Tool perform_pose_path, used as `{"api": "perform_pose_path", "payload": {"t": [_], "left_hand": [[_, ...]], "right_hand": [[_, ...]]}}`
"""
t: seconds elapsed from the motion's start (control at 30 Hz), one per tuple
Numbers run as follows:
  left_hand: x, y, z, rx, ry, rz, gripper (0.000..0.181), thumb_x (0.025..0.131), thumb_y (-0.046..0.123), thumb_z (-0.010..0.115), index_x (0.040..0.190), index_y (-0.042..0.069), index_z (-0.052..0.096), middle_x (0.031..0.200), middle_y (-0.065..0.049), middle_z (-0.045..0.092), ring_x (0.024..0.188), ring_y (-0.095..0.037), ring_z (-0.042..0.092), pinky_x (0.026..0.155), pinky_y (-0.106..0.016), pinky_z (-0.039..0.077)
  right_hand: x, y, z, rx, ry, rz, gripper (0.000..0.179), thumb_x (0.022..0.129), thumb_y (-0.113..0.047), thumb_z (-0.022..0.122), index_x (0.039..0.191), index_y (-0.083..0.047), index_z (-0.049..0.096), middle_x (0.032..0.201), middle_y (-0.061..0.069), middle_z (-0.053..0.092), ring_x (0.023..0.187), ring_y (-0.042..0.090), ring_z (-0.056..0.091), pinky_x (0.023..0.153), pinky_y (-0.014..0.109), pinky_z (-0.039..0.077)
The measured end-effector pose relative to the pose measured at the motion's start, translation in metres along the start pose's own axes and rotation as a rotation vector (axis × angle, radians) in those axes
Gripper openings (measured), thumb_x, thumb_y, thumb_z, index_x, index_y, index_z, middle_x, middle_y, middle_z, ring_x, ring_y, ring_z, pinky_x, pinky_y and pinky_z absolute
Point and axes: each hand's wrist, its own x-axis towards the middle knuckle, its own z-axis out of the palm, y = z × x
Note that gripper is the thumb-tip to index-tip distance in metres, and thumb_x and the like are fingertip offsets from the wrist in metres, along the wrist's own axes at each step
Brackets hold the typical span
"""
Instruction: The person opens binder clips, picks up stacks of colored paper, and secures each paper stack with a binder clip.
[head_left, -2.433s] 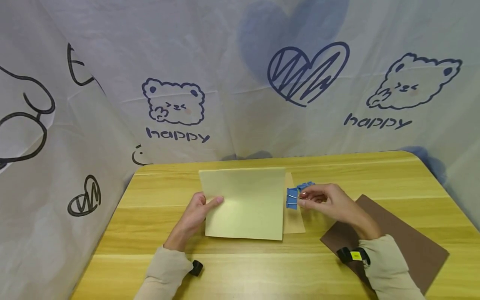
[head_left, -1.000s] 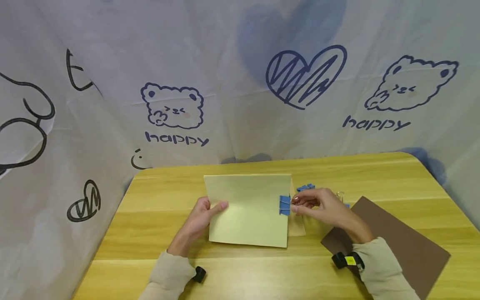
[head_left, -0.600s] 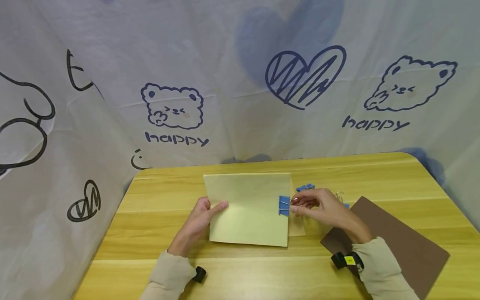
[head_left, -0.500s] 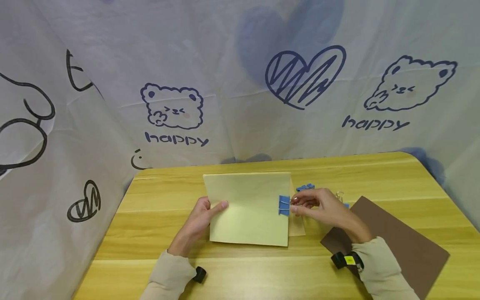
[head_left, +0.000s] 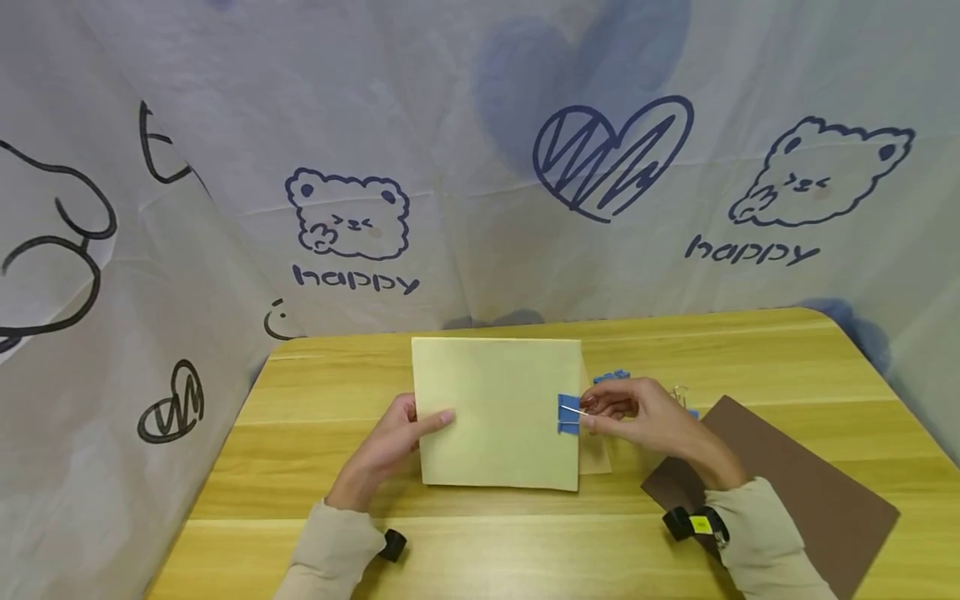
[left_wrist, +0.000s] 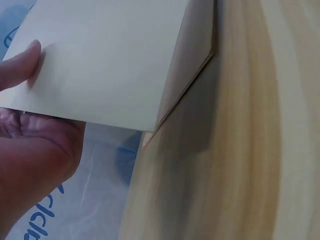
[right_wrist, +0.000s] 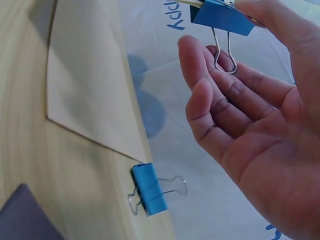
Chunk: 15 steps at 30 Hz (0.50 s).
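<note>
Plainly, hands (head_left: 388,433) (head_left: 647,410) grip pale card (head_left: 495,400) (left, fingers mostly hidden) and blue clip (head_left: 568,426) (right).

Clip (head_left: 568,419) on paper (head_left: 495,408), right edge; sheet (head_left: 802,492) farther right.

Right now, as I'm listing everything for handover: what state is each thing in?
Yellow paper: held up by the left hand, thumb on its face
Clip on the paper: on its right edge, right hand curled at its handle
Tan sheet: flat on the table, partly hidden
Brown sheet: flat, partly hidden by the right sleeve
Clip beyond the right hand: lying on the table
Clip beside the brown sheet: mostly hidden, wire handle up
Cloth: hanging
</note>
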Motion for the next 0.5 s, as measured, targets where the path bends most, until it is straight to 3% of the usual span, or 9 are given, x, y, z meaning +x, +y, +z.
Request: {"api": "perform_pose_path", "payload": {"t": [0.17,0.5], "left_hand": [[-0.006,0.011,-0.006,0.063,-0.034,0.047,0.020,0.102,0.008,0.063,0.120,-0.001,0.065,0.107,-0.007,0.075,0.095,-0.020,0.071,0.081,-0.036,0.059],[-0.021,0.035,-0.020,0.223,-0.029,0.102,0.020,0.101,0.007,0.063,0.113,-0.008,0.067,0.098,-0.006,0.075,0.083,-0.016,0.071,0.072,-0.030,0.056]], "right_hand": [[-0.001,-0.008,-0.001,0.033,-0.012,-0.015,0.024,0.096,-0.023,0.074,0.115,-0.008,0.072,0.100,0.000,0.070,0.090,0.016,0.068,0.079,0.030,0.057],[-0.003,-0.018,0.000,0.018,-0.072,-0.052,0.022,0.094,-0.022,0.077,0.112,-0.009,0.072,0.094,0.000,0.069,0.083,0.015,0.066,0.073,0.028,0.057]]}}
